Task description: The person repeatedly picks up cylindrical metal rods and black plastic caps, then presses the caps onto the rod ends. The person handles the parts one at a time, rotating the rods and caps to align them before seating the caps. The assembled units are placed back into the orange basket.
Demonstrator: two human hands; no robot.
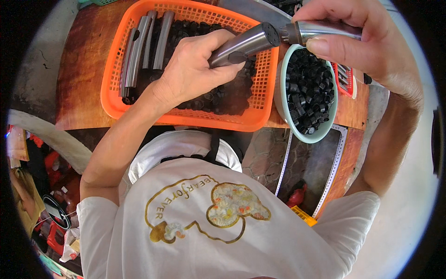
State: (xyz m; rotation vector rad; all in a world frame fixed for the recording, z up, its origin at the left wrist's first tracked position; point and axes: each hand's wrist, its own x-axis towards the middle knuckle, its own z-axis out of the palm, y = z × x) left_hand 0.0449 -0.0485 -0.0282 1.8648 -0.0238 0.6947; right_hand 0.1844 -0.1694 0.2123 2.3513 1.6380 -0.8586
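Two hands — left hand (193, 69) fingers clamped on grey sprayer handle (244, 45), right hand (367, 35) on metal tube (320, 30) — ends apparently touching.

A wooden table (79, 69) with a reddish-brown, worn top carries the things. An orange plastic basket (116, 100) with a mesh wall stands on it, a little turned. Inside the basket lie several grey metal tubes (139, 44) at the left side and a heap of small black caps (223, 95). Just beside the basket, at its right, stands a pale green round bowl (280, 95), and it is full of small black ring parts (309, 90). Behind the bowl, near the right edge of the table, a small red and white tray (344, 79) is partly hidden.
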